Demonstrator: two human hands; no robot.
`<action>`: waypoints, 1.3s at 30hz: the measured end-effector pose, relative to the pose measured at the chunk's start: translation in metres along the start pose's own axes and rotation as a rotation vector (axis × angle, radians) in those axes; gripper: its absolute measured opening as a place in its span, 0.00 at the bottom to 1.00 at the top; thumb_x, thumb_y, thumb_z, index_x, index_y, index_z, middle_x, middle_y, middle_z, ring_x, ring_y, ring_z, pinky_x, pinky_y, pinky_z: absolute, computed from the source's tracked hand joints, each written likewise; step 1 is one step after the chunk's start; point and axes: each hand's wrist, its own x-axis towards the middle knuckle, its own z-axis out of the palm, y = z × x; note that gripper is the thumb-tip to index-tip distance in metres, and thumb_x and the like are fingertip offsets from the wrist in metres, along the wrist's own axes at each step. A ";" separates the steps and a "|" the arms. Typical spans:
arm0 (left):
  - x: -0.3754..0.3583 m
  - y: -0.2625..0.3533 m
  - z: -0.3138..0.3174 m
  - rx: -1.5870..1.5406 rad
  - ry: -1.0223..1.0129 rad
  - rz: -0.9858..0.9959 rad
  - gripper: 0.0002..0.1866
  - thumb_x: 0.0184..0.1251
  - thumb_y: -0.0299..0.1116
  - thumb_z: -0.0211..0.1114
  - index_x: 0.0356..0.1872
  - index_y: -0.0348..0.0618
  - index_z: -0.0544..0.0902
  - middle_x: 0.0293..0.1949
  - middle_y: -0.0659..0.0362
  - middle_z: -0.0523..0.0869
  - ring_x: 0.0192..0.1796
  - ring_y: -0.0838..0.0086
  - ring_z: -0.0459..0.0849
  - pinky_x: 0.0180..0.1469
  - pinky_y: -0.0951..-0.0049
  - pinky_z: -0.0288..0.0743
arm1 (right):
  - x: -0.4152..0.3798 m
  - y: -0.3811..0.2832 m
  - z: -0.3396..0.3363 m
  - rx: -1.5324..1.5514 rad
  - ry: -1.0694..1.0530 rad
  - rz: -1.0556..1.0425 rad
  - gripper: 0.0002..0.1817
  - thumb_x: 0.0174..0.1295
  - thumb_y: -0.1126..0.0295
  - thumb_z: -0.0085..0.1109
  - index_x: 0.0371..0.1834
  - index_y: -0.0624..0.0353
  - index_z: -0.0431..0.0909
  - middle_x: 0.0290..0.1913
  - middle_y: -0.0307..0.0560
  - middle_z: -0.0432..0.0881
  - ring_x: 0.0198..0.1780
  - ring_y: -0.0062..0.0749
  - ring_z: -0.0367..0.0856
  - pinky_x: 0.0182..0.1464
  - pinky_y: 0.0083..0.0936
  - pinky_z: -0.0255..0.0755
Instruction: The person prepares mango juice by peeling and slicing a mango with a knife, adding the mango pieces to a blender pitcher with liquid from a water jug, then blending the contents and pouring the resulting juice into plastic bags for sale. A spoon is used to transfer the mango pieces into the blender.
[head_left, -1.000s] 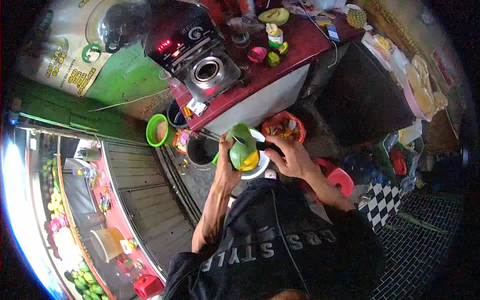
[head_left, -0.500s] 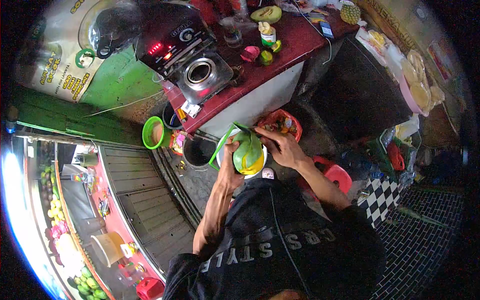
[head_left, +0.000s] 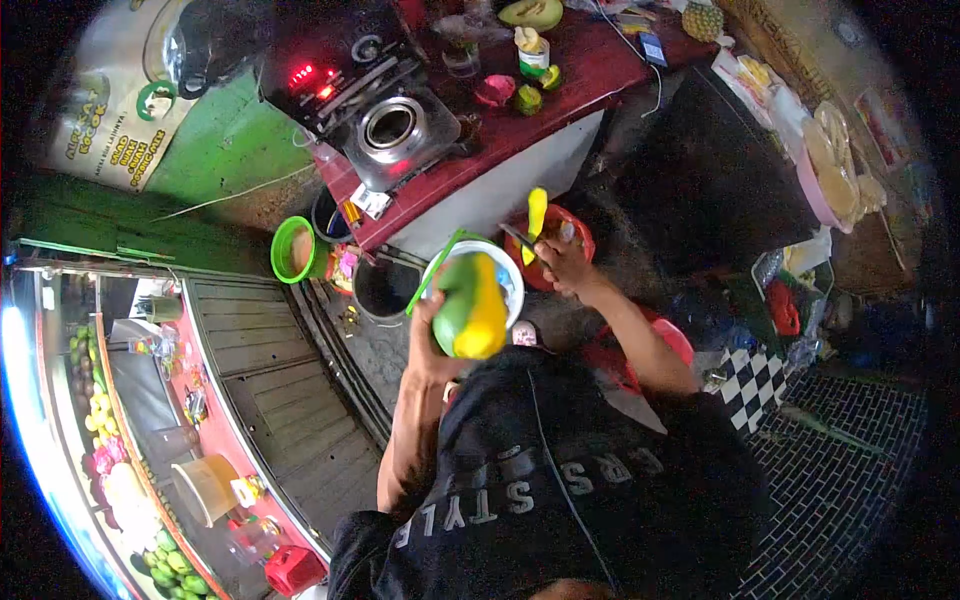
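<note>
My left hand [head_left: 427,340] is closed round the side of a large green mango [head_left: 460,300]. A strip down the mango's right side and its lower end show yellow flesh. Below the fruit stands a white bucket [head_left: 510,275] with a green strip at its left edge. My right hand [head_left: 565,268] grips a small knife [head_left: 518,238], its blade pointing up and left, apart from the mango. Beside the blade, a long yellow piece of peel [head_left: 537,212] shows over the red basket [head_left: 583,232]. The basket holds scraps.
A cup sealer [head_left: 392,130] stands on the dark red counter [head_left: 480,165] ahead, near cut fruit and a can [head_left: 533,55]. Left of the bucket are a dark bin [head_left: 388,288] and a green basin [head_left: 293,250]. A fruit display case [head_left: 110,420] lines the left side.
My right hand with the knife has moved right, away from the mango, and a yellow peel strip has come off. The mango now shows a wider yellow side and has shifted slightly left.
</note>
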 end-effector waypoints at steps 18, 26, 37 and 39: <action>0.027 0.006 -0.028 0.156 0.134 0.079 0.27 0.70 0.57 0.51 0.55 0.43 0.74 0.47 0.52 0.83 0.47 0.55 0.84 0.50 0.52 0.79 | -0.003 0.011 0.032 -0.182 0.437 -0.294 0.19 0.73 0.54 0.43 0.53 0.59 0.71 0.36 0.46 0.81 0.37 0.36 0.82 0.38 0.33 0.75; 0.045 0.000 -0.034 0.104 0.225 0.149 0.24 0.73 0.56 0.47 0.56 0.48 0.72 0.45 0.56 0.83 0.47 0.66 0.83 0.45 0.64 0.80 | -0.085 -0.102 0.059 -0.674 0.175 -0.919 0.15 0.61 0.63 0.62 0.48 0.56 0.75 0.38 0.46 0.82 0.35 0.38 0.83 0.34 0.32 0.77; 0.038 0.010 -0.016 0.103 0.251 0.107 0.22 0.72 0.56 0.48 0.49 0.49 0.77 0.43 0.57 0.84 0.44 0.64 0.84 0.48 0.62 0.80 | -0.070 -0.091 0.050 -0.702 0.371 -1.056 0.17 0.62 0.56 0.60 0.50 0.51 0.76 0.30 0.44 0.82 0.29 0.39 0.83 0.26 0.34 0.78; 0.037 0.004 -0.018 0.125 0.190 0.106 0.22 0.73 0.56 0.48 0.50 0.50 0.77 0.44 0.58 0.84 0.45 0.64 0.84 0.49 0.62 0.79 | -0.076 -0.106 0.049 -0.812 0.302 -0.883 0.16 0.63 0.55 0.58 0.48 0.51 0.77 0.33 0.45 0.83 0.30 0.39 0.84 0.30 0.32 0.78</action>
